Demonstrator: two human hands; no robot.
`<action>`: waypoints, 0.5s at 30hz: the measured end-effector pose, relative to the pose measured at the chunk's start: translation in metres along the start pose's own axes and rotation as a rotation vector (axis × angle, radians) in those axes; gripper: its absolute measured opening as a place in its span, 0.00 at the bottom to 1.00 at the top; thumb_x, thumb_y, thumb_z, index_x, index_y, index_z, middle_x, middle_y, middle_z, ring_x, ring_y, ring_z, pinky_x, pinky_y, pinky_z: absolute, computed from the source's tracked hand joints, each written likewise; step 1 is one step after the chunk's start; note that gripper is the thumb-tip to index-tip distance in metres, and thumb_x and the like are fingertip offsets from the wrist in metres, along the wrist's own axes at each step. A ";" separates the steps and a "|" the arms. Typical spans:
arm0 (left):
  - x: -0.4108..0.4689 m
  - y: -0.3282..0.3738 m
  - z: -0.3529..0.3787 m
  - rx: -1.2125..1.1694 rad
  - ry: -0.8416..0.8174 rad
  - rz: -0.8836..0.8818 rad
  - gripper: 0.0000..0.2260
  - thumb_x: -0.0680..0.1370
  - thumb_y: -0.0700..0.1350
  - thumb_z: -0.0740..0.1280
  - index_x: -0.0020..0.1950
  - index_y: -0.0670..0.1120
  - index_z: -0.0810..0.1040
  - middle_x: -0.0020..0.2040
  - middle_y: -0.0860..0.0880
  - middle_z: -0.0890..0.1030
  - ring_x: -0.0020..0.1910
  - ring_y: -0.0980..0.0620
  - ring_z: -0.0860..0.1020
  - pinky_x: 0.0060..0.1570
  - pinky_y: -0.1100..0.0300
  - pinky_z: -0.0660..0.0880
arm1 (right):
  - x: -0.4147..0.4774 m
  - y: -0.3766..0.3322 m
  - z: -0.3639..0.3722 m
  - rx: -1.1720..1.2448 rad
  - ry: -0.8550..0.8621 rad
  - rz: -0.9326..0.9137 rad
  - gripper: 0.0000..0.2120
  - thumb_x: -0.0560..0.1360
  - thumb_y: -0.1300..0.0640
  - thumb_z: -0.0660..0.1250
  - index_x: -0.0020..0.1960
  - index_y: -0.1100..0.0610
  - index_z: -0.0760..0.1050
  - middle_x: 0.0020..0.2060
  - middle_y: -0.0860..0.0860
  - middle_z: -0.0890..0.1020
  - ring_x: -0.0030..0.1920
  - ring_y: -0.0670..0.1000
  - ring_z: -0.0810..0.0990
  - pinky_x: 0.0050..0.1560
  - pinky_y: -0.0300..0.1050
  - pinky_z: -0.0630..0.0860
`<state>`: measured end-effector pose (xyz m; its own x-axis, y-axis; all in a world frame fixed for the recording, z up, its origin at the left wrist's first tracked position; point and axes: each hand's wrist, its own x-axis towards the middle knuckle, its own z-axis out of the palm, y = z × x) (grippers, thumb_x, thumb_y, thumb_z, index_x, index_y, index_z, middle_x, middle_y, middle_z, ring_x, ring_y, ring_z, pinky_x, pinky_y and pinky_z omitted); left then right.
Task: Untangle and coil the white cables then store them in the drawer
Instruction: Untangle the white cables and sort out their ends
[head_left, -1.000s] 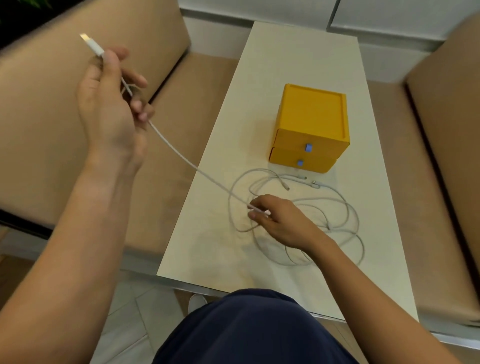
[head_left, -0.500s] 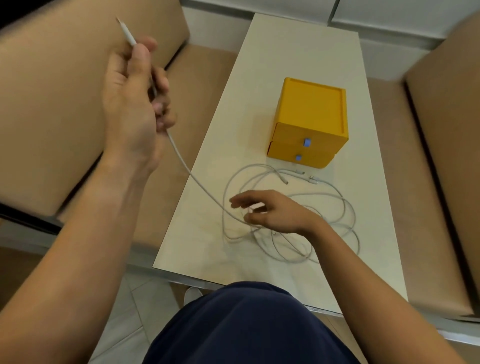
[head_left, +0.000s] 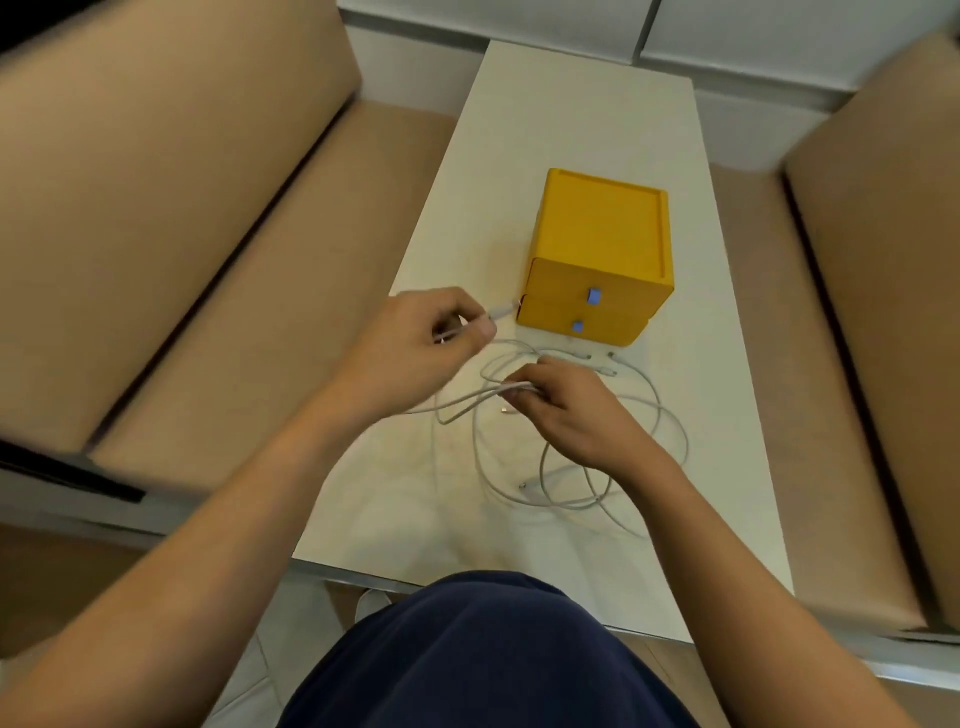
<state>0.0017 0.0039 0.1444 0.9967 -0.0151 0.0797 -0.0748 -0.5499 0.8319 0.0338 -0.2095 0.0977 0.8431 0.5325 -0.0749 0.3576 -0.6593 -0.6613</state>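
Note:
A tangle of white cables (head_left: 576, 483) lies in loops on the white table (head_left: 571, 130), just in front of a yellow two-drawer box (head_left: 602, 228) with blue handles; both drawers are closed. My left hand (head_left: 426, 343) pinches one cable near its plug end (head_left: 501, 312), which points at the box's left corner. My right hand (head_left: 571, 410) grips a bunch of cable strands just above the tangle. Several loose plug ends lie between my right hand and the box.
Tan sofa cushions (head_left: 171, 208) flank the table on the left and on the right (head_left: 883, 312). A white wall unit stands behind the table's far end. My dark blue lap (head_left: 467, 660) sits at the table's near edge.
My left hand has dropped from high on the left down to the table beside the box, still holding the cable end. My right hand has closed on a bunch of strands.

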 end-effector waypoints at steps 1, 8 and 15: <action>-0.001 -0.005 0.011 0.069 -0.075 -0.016 0.04 0.79 0.55 0.71 0.45 0.59 0.81 0.34 0.57 0.79 0.32 0.60 0.73 0.36 0.59 0.69 | 0.000 0.000 0.001 0.010 0.029 0.025 0.08 0.82 0.51 0.66 0.54 0.51 0.83 0.41 0.47 0.77 0.42 0.43 0.75 0.40 0.42 0.67; 0.003 -0.028 0.025 0.151 -0.379 -0.063 0.09 0.77 0.56 0.74 0.47 0.52 0.85 0.40 0.58 0.81 0.35 0.63 0.73 0.35 0.67 0.63 | -0.016 0.006 -0.007 0.115 0.074 0.028 0.22 0.76 0.57 0.73 0.69 0.48 0.77 0.45 0.43 0.71 0.45 0.35 0.74 0.46 0.24 0.69; 0.008 -0.042 0.020 0.106 -0.595 -0.128 0.02 0.76 0.51 0.77 0.47 0.57 0.85 0.44 0.61 0.84 0.42 0.61 0.76 0.50 0.57 0.73 | -0.022 0.019 -0.014 0.192 0.169 -0.002 0.13 0.77 0.57 0.74 0.61 0.49 0.83 0.42 0.51 0.74 0.39 0.44 0.73 0.42 0.31 0.69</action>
<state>0.0138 0.0101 0.0996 0.8467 -0.3897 -0.3623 0.0193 -0.6579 0.7528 0.0279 -0.2409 0.0974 0.9036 0.4263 0.0417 0.2900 -0.5374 -0.7919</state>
